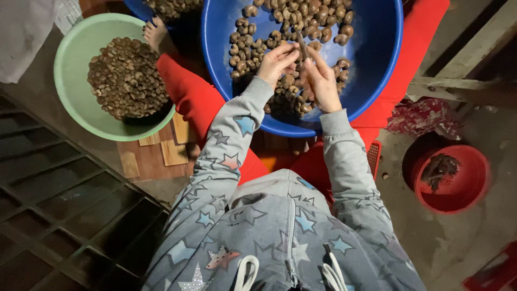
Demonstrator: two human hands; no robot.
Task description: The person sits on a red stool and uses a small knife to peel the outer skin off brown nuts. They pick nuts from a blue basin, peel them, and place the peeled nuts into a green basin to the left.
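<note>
Looking down past our grey, star-patterned hoodie [280, 231], we see both sleeves reach forward with elbows bent, so that our two hands meet over the big blue basin [377, 64] resting across our red-clad legs [194, 97]. Our left hand [276, 63] curls palm-down, fingertips pinched shut on one cashew nut [298, 52], while our right hand [323, 83] closes around a thin dark tool [302, 46] whose tip stands up between the two hands and touches the nut. The held nut sits just above the pile, near the basin's middle.

Cashew nuts [301, 21] lie loose over the basin floor, far too many for us to count. Its near rim hangs just over our lap, and its right wall is bare, leaving open room on that side for the hands.

We count three basins of nuts: the blue one, a pale green one [75, 59] to the left heaped with darker nuts [126, 78], and the edge of another blue one [137, 8] at the top. One bare foot [156, 33] rests between the green bowl and that far basin. To the right, well apart on the concrete floor, stands one red bucket [458, 178] holding dark scraps [439, 168]. A dark metal grate [64, 215] fills the lower left.
</note>
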